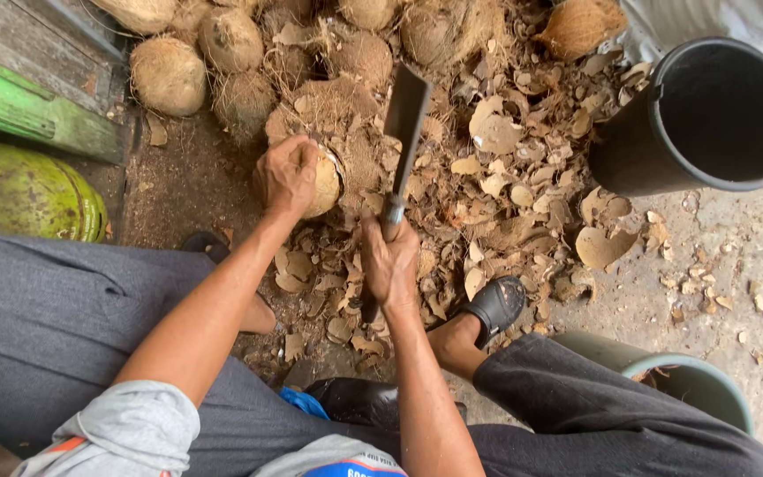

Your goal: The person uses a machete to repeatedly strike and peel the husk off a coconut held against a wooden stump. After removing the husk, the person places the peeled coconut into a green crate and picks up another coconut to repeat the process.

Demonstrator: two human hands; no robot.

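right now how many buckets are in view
2: a black bucket at upper right beside the husk litter, and a grey-green bucket at lower right by the person's knee, partly cut off. Others may lie outside the frame.

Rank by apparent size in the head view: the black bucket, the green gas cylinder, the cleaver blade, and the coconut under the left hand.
1. black bucket
2. green gas cylinder, partly cut off by the frame, so unsure against the bucket
3. cleaver blade
4. coconut, mostly covered by the left hand
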